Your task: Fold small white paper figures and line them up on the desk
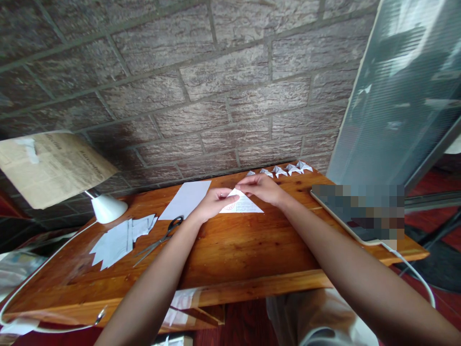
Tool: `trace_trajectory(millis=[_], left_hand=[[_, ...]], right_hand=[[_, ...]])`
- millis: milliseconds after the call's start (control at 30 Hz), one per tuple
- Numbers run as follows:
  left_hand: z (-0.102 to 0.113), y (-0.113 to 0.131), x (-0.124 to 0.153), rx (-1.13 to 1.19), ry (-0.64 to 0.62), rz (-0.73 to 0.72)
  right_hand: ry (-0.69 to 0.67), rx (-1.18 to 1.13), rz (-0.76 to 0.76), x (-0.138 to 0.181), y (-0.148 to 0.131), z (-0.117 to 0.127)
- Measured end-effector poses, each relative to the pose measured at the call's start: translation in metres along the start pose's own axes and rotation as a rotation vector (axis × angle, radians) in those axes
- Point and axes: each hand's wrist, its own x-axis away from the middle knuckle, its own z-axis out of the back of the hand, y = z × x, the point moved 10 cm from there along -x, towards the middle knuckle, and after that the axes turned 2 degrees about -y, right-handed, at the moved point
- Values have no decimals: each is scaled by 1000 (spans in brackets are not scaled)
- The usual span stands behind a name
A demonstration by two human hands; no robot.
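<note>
Both hands are on a folded paper triangle (245, 206), white with a red mark and faint writing, above the middle of the wooden table. My left hand (215, 203) pinches its left side, the thumb lying across the paper. The fingertips of my right hand (262, 189) are closed on its top corner. Beyond my right hand, a row of several small folded paper figures (280, 171) stands along the table's back edge. A white sheet (185, 199) lies to the left of my left hand. Dark-handled scissors (162, 239) rest beside my left forearm.
Cut paper pieces (117, 242) are piled at the left, near a lamp (108, 209) with a paper shade. At the right lies a tablet (345, 216), partly blurred out, with a white cable (414, 269). The table (248, 254) stands against a brick wall (223, 115).
</note>
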Motion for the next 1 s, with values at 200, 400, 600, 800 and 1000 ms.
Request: trace_trajectory(millis=[200,400,600,800,1000], left_hand=[[1,-1,-2,-68,15,-21],[-1,-2,-3,-58,17,-17],[-1,-2,-3,-39,40,6],[2,0,-2,-45,67,11],[3,-3,-1,-33,71,30]], right_hand=[[-37,83,62,-1,-5,-4],[-23,114,76,-3,-3,-3],[-25,135,93,-3,-2,-4],[-26,218,120,-3,-3,-3],[-34,224,129,-3,-4,-5]])
